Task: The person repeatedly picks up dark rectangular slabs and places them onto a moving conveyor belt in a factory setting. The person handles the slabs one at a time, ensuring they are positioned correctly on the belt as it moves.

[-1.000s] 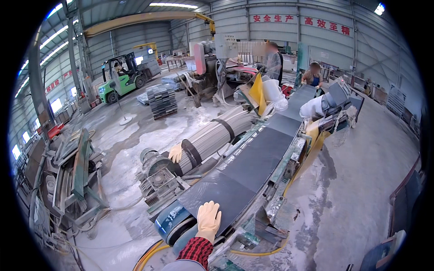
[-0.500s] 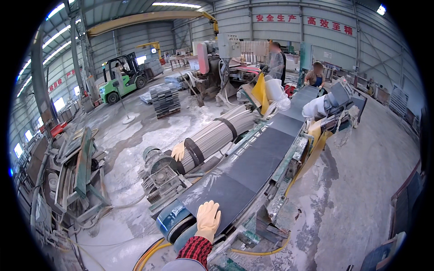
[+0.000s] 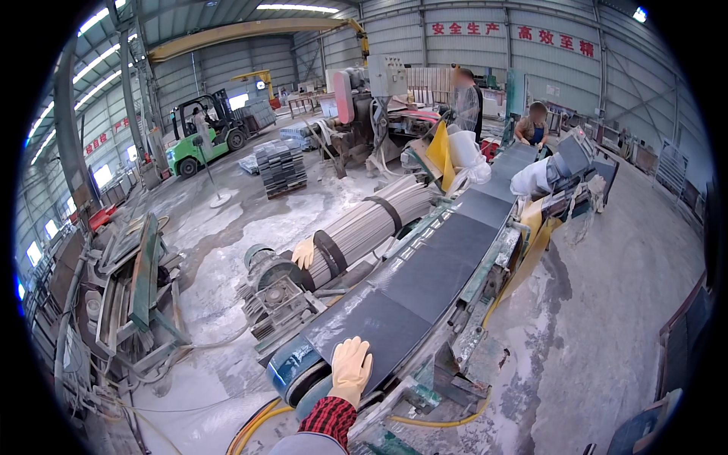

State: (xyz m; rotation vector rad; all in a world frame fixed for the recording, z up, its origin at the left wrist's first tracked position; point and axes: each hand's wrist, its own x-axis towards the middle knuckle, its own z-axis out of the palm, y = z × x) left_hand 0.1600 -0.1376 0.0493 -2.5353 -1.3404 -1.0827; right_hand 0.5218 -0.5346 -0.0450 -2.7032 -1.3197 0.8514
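My left hand (image 3: 351,370), in a pale cream glove below a red-and-black checked sleeve (image 3: 330,418), lies on the near end of a dark grey slab (image 3: 360,326). Its fingers point away from me, stretched out, and nothing shows in its grasp. Further slabs (image 3: 444,250) of the same kind follow end to end along the conveyor. The blue end roller (image 3: 292,365) curves just left of the hand. My right hand is outside the picture. A loose cream glove (image 3: 303,252) rests beside the long bundle of pale strips (image 3: 362,226).
A dusty motor (image 3: 279,297) stands left of the conveyor. Yellow hoses (image 3: 254,428) run along the floor. Two people (image 3: 532,129) (image 3: 466,102) stand at the far end. A green forklift (image 3: 201,140) and stacked dark slabs (image 3: 280,171) are back left; scrap frames (image 3: 140,288) lie left.
The view has shifted slightly, so the surroundings sit a little further right. My left hand keeps its place on the slab. The far person's posture at the conveyor has changed a little.
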